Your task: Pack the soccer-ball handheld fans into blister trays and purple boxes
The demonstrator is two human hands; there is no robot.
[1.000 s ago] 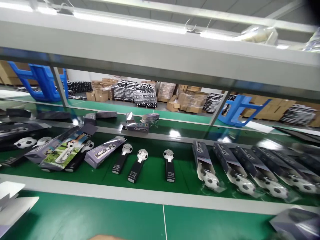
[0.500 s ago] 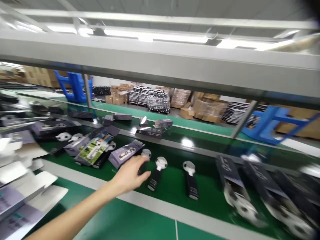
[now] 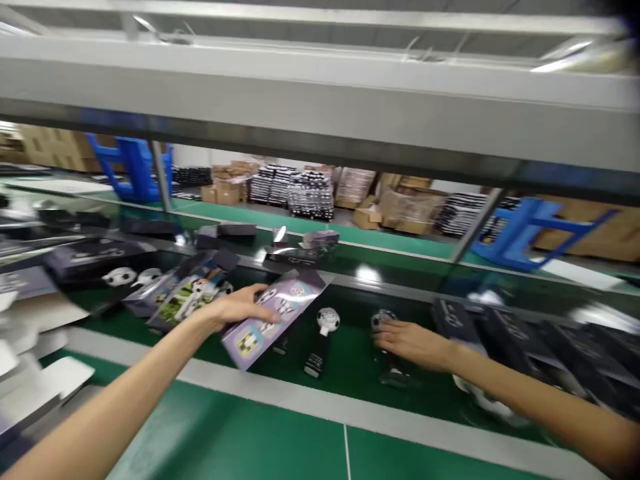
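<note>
Left hand (image 3: 240, 308) half closed on purple box (image 3: 287, 310), thumb across its printed face, mid-scene above green belt (image 3: 355, 363). Right hand (image 3: 413, 341), farther right, fingers bent over football-topped gadget (image 3: 383, 317); blurred, cannot tell whether gripped. Black-handled gadget (image 3: 318, 353) lying between hands. Dark boxes (image 3: 510, 337) in row at right. White flaps (image 3: 30, 400) near left.

The left hand (image 3: 239, 307) grips, its thumb (image 3: 263, 313) spread away from the fingers (image 3: 254, 291); the bare left forearm (image 3: 133, 393) slants down behind it. Well apart on its right, the right hand (image 3: 413, 341) is slightly blurred, back upward, fingers pointing toward the left one, bare right forearm (image 3: 530, 393) behind.
</note>
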